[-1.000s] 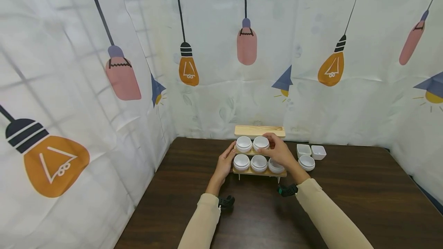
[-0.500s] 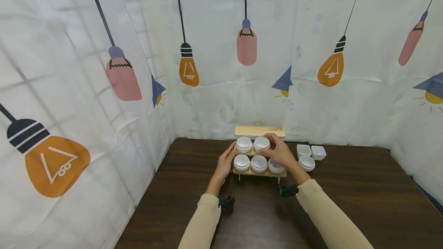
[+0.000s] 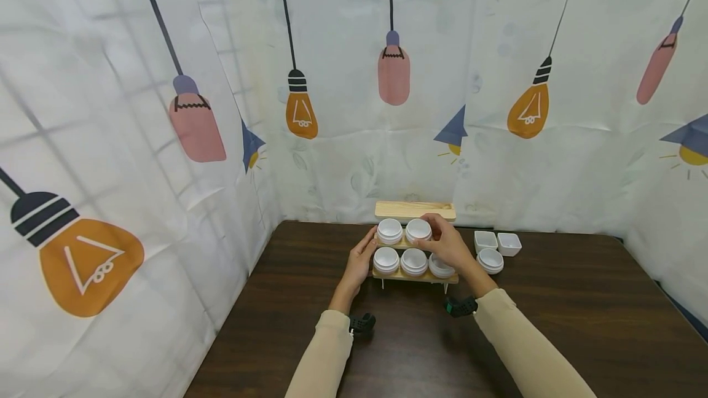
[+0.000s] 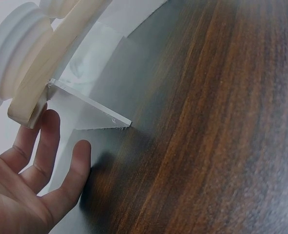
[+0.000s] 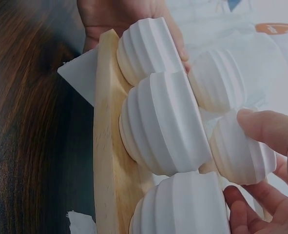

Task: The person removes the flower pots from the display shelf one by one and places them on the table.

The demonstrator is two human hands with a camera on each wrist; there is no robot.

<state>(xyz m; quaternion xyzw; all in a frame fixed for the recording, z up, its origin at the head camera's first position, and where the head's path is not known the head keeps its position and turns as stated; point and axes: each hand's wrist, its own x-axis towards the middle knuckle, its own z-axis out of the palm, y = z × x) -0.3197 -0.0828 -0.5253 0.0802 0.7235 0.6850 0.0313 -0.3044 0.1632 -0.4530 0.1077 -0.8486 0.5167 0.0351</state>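
We stand the wooden rack (image 3: 409,276) near the back edge of the bench (image 3: 581,312), our right hand (image 3: 447,245) pinching the white cup (image 3: 417,229) at its middle shelf's right end. Our left hand's (image 3: 358,263) grip is loosely spread, fingers touching the rack's left end.

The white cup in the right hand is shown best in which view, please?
The right wrist view: the white cup appears large there, ribbed side visible. The head view shows its open top, but small; the left wrist view does not clearly show it.
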